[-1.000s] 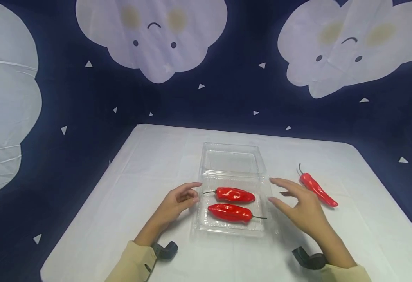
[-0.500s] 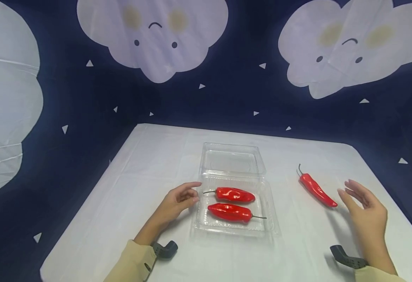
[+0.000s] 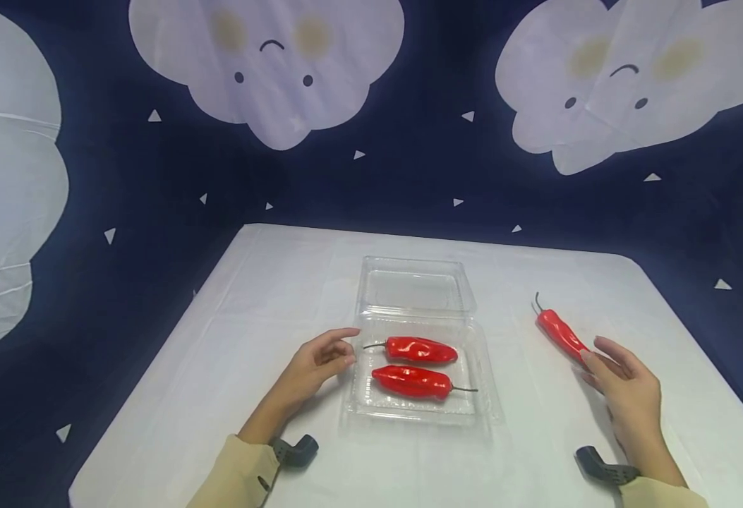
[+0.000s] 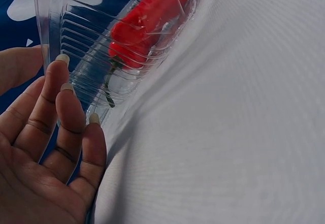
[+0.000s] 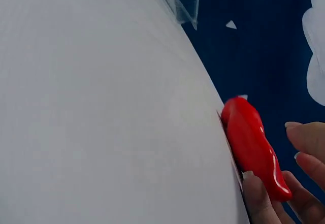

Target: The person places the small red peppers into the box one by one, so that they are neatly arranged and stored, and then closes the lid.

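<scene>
Two red chili peppers, an upper one (image 3: 420,349) and a lower one (image 3: 412,382), lie in the clear plastic clamshell box (image 3: 403,415). The box's lid (image 3: 417,288) is folded back behind it. At the box's left side my left hand (image 3: 310,367) rests with its fingertips against the clear wall (image 4: 51,26). A third red chili pepper (image 3: 558,330) lies on the table to the right, its stem pointing away. My right hand (image 3: 628,388) holds that pepper's lower end between thumb and fingers. In the right wrist view the pepper (image 5: 249,137) shows between the fingertips, its stem hidden.
A white cloth covers the table (image 3: 282,282). Behind it hangs a dark blue backdrop (image 3: 409,190) with white clouds and small triangles. Each wrist wears a dark camera mount, the left one (image 3: 298,451) near the box's front corner.
My right hand has moved right from the box, past the loose pepper, then back onto its lower end. My left hand stays at the box. The peppers in the box have not moved.
</scene>
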Tool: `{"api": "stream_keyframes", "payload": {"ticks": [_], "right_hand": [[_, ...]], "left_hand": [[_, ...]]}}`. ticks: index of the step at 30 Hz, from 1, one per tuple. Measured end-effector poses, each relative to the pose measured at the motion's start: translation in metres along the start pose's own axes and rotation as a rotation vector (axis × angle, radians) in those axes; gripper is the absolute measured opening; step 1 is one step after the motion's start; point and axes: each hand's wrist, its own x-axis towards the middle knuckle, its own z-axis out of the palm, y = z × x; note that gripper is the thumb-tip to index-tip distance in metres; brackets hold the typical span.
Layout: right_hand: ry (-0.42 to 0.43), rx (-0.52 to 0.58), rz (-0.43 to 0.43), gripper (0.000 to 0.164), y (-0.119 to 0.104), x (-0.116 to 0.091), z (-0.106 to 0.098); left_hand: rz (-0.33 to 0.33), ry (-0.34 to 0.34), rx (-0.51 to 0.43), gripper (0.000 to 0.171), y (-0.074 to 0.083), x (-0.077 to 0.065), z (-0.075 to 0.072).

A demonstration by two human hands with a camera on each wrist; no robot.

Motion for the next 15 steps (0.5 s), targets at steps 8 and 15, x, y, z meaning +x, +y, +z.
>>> {"api": "stream_keyframes", "payload": {"ticks": [8, 15], "right_hand": [[0.063, -0.209, 0.005, 0.069, -0.0010, 0.0050, 0.0095], [0.106, -0.204, 0.023, 0.069, 0.0027, 0.0096, 0.0093]], "left_hand": [[0.010, -0.006, -0.007, 0.046, 0.0000, 0.0003, -0.0002], [0.005, -0.010, -0.009, 0.046, 0.0013, -0.0006, -0.0006]]}}
